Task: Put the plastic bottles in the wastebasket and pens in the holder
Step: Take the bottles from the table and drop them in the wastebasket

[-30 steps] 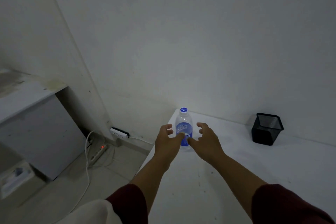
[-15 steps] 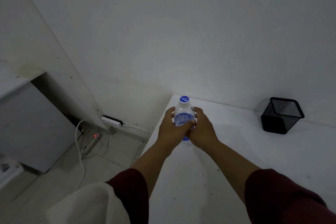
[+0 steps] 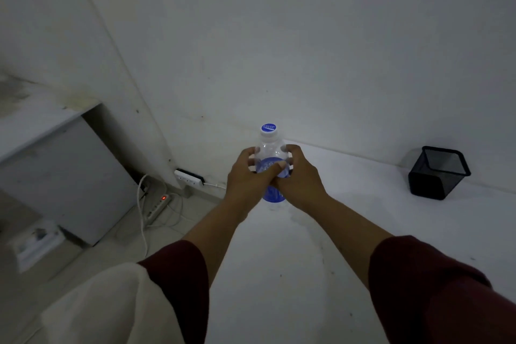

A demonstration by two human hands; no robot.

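Clear plastic bottle [image 3: 270, 153] upright at about 12 o'clock from the forearms, near the far left corner of the white table [image 3: 349, 232], blue-topped cap [image 3: 269, 129] on, blue label around the middle. Gripped from both sides — left hand [image 3: 247, 180] wrapped around its left flank, right hand [image 3: 300, 179] around its right flank. Fingers of both curled closed on the body of the bottle, fingertips showing on the far side, the two thumbs meeting across the label on the near side. Base of the bottle low against the tabletop; whether resting on it or just lifted clear, cannot tell.

Black mesh wastebasket [image 3: 435, 173] at about 2 o'clock from the bottle, well apart from it, standing on the table close to the back wall, open mouth facing up and slightly tilted in the wide-angle view. Inside dark, contents not readable.

Dark red sleeves [image 3: 435, 288] on both arms, pushed up to bare the forearms. Pale cloth [image 3: 106, 307] at 7 o'clock, at the lower left edge.

Off the table at 9 o'clock, down on the floor — a power strip [image 3: 157, 205] with a red light lit and white cables trailing from it, a wall socket [image 3: 188, 177] just above it, a grey cabinet [image 3: 55, 176] further left.
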